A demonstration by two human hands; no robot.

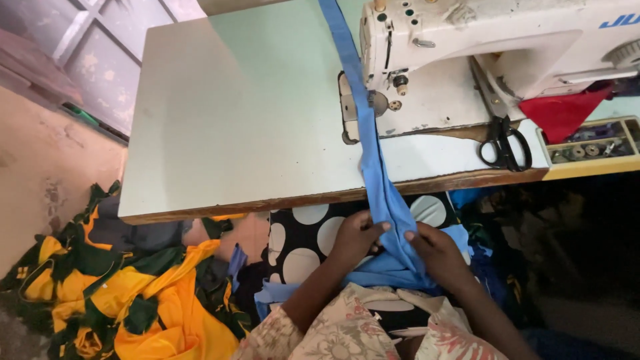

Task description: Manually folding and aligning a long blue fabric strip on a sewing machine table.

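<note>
A long blue fabric strip (365, 127) runs from the far table edge, past the needle area of a white sewing machine (480, 40), and hangs over the near edge into my lap. My left hand (357, 237) pinches the strip's left side just below the table edge. My right hand (437, 250) grips its right side, fingers closed on the cloth. More blue cloth (373, 273) is bunched between my hands over a black garment with large white dots (307, 233).
Black scissors (505, 143) lie on the pale sewing table (233, 113) right of the machine. A red cloth (563, 110) and a yellow tray of bobbins (590, 147) sit at far right. A heap of yellow and green fabric (120, 287) covers the floor at left.
</note>
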